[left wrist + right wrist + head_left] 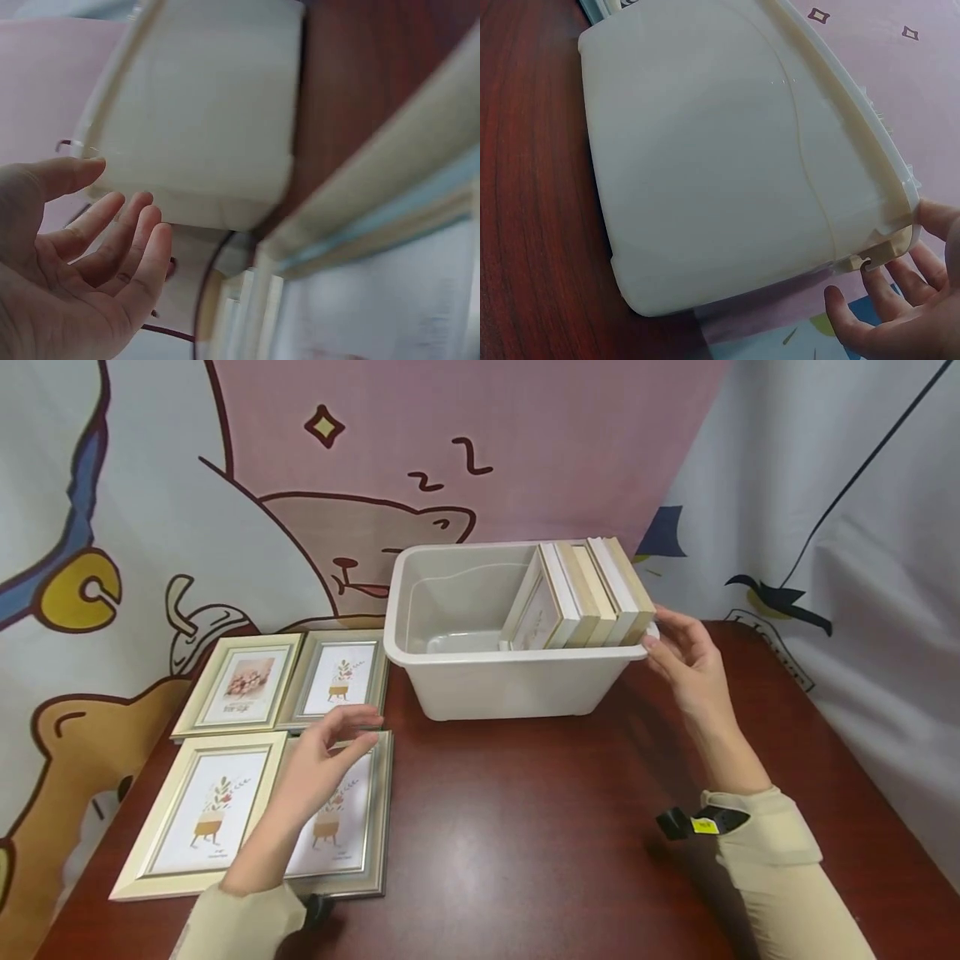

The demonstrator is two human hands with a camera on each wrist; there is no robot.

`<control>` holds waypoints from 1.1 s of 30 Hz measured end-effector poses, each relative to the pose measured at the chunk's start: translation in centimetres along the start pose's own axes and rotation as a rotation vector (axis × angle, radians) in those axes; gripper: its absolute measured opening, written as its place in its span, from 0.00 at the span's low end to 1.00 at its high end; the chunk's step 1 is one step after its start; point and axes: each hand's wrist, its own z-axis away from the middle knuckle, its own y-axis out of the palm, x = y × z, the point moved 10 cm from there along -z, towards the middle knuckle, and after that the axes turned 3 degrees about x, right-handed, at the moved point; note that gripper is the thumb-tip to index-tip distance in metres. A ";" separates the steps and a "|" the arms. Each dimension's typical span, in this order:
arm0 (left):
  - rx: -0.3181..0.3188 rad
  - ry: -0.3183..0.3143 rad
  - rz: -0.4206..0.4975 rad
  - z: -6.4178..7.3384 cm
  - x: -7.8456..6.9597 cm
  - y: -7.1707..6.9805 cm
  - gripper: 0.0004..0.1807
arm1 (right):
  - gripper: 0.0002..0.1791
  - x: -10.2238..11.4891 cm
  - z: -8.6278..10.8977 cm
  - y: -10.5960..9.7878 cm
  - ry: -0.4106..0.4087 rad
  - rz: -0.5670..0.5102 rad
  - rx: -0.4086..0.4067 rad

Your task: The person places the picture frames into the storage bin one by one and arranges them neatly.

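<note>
A beige plastic bin [517,687] stands upright on the table. Several picture frames [538,614] lean side by side in its right half. My right hand [690,670] grips the bin's right end by the rim, thumb on the front side and fingers at the end; the right wrist view shows the same hold on the rim. Over the flat frames on the left hovers my left hand [326,764], fingers loosely bent and holding nothing. It partly hides the grey-silver frame [375,827] below it. In the left wrist view, the hand [97,262] appears near the bin [202,112].
Beside that frame lies a cream frame [142,860]. Behind them lie another cream frame [202,693] with a pink photo and a silver-edged frame [307,681]. All rest on a dark red-brown table [525,827]. A cartoon-printed cloth [570,452] hangs behind.
</note>
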 end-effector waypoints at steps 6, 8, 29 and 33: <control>0.007 -0.060 0.044 0.2 3.0 1.0 0.19 | 0.19 0.0 -0.1 0.0 -0.006 -0.012 -0.005; 0.007 -0.098 0.049 0.4 4.0 1.3 0.20 | 0.20 0.0 -0.1 0.0 -0.011 -0.015 -0.002; -0.044 -0.284 -0.175 1.2 7.9 2.7 0.29 | 0.20 -0.3 0.1 -0.3 -0.039 -0.041 0.018; -0.072 -0.253 -0.215 0.8 7.8 2.5 0.30 | 0.20 -0.4 -0.2 -0.1 -0.048 -0.046 0.026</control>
